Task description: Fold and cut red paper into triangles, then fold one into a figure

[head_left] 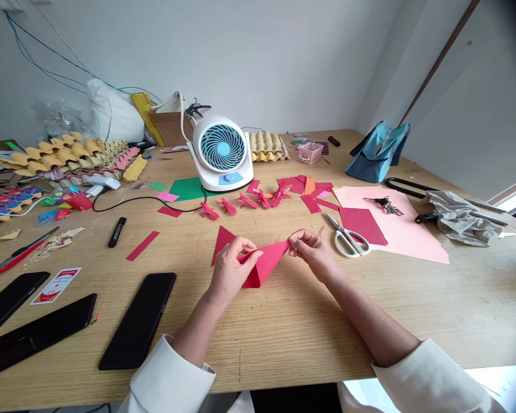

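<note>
A folded piece of red paper (pixel 266 261) is held between both hands above the table's middle. My left hand (pixel 232 267) pinches its left side between thumb and fingers. At the paper's upper right corner, the fingertips of my right hand (pixel 312 252) are closed on it. Another red paper piece (pixel 222 241) lies on the table just behind my left hand, partly hidden by it. White-handled scissors (pixel 348 238) rest to the right of my right hand. Several small folded red paper figures (pixel 246 201) stand in a row beyond the hands.
A white fan (pixel 223 152) stands at the back. Three dark phones, one of them a phone (pixel 138 321), lie at the left on the wooden table (pixel 284 338). Pink sheets (pixel 413 235), keys (pixel 387 205) and a blue bag (pixel 378 154) are at the right; egg trays (pixel 64 155) sit at the left.
</note>
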### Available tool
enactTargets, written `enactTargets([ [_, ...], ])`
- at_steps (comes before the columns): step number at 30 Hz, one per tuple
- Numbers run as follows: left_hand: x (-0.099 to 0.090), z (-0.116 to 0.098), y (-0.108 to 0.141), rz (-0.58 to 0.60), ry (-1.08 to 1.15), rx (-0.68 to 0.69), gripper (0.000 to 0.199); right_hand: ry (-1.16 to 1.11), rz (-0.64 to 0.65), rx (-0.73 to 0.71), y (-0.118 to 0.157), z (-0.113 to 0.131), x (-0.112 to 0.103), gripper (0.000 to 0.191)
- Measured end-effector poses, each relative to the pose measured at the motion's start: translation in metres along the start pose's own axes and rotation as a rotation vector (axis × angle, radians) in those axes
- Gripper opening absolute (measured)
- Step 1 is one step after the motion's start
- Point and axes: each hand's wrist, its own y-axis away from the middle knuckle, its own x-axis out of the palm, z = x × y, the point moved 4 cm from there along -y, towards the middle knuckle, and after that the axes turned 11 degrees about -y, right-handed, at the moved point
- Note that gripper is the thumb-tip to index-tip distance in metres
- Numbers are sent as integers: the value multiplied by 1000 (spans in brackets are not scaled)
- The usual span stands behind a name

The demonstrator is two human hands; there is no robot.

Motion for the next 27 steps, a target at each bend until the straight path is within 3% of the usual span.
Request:
enactTargets([
  [7, 0, -1, -4, 80, 49, -39, 21, 109, 41, -9, 0, 3, 1, 31],
  [14, 7, -1, -2, 220, 68, -31, 23, 326, 210, 56, 3, 12, 6, 29],
  [22, 12, -3, 1, 313, 74, 23, 26, 445, 403, 191, 6, -4, 4, 31],
  [27, 13, -5, 2, 362, 84, 27, 27, 489, 432, 205, 8, -8, 6, 33],
])
